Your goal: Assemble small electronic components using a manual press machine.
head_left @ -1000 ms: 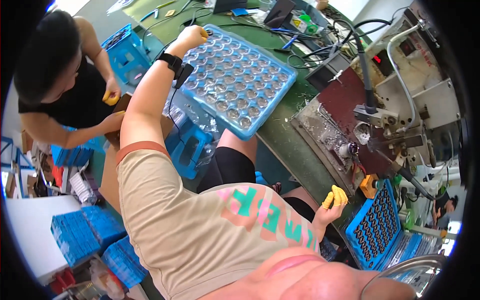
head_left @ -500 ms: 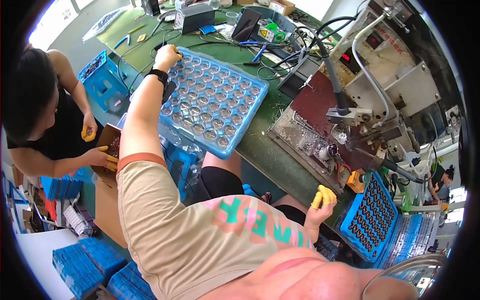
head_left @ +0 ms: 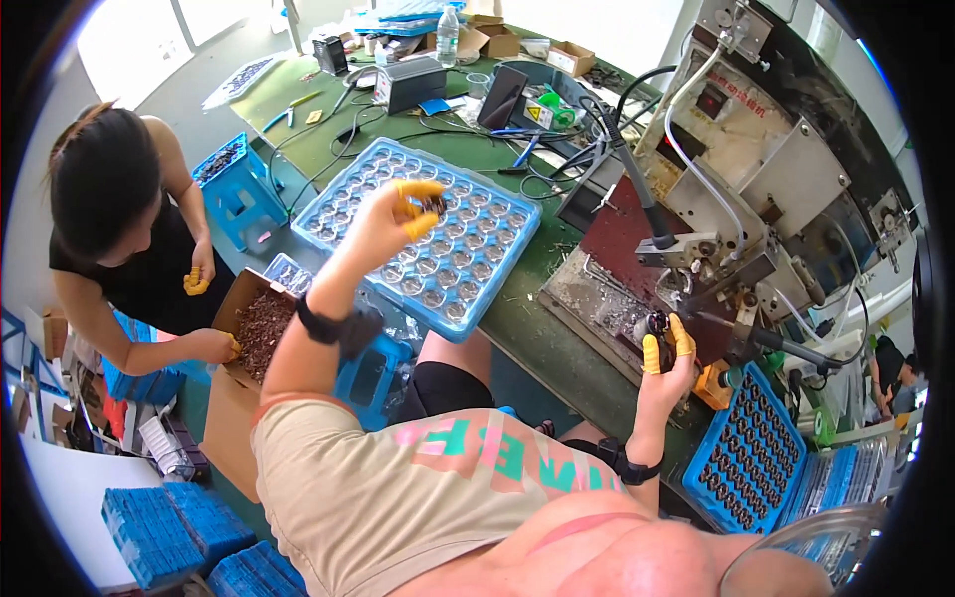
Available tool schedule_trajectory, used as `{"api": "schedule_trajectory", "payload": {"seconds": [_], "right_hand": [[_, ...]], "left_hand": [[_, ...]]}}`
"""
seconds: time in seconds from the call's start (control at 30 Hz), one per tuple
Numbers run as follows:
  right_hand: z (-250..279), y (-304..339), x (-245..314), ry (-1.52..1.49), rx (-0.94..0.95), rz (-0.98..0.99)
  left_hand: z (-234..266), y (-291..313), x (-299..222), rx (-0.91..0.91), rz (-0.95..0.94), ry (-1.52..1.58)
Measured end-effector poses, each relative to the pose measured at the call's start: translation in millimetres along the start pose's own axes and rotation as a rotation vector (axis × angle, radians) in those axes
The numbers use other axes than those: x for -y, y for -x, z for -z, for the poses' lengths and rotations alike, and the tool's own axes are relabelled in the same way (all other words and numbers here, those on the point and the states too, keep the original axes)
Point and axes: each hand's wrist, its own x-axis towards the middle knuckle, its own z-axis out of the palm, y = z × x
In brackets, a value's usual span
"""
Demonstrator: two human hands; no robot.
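Observation:
My left hand, in yellow finger cots, is above the blue tray and pinches a small dark round part. Clear round cups sit in rows in that tray, which rests partly on the green bench. My right hand, also with yellow finger cots, is at the machine's work spot. Its thumb and fingertips close about a small dark cylindrical part there; the exact contact is hard to see.
The bench machine with hoses stands at the right. A blue tray of dark parts lies to its lower right. At left a co-worker reaches into a cardboard box of small brown parts. Soldering gear and cables clutter the bench's back.
My left hand has come from the tray's far left corner to over its middle, now with a dark part. My right hand has moved up to the machine. The view has shifted slightly.

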Motion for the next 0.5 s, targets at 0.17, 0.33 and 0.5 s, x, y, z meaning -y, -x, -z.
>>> {"api": "schedule_trajectory", "payload": {"seconds": [0.17, 0.33, 0.5], "right_hand": [[-5, -10, 1, 0.003, -0.054, 0.015], [8, -14, -8, 0.095, -0.124, 0.028], [37, 17, -7, 0.033, -0.181, -0.026]], "left_hand": [[-38, 27, 7, 0.134, 0.14, 0.339], [-128, 4, -22, 0.361, 0.154, 0.311], [-224, -12, -42, 0.244, -0.383, 0.135]]}}
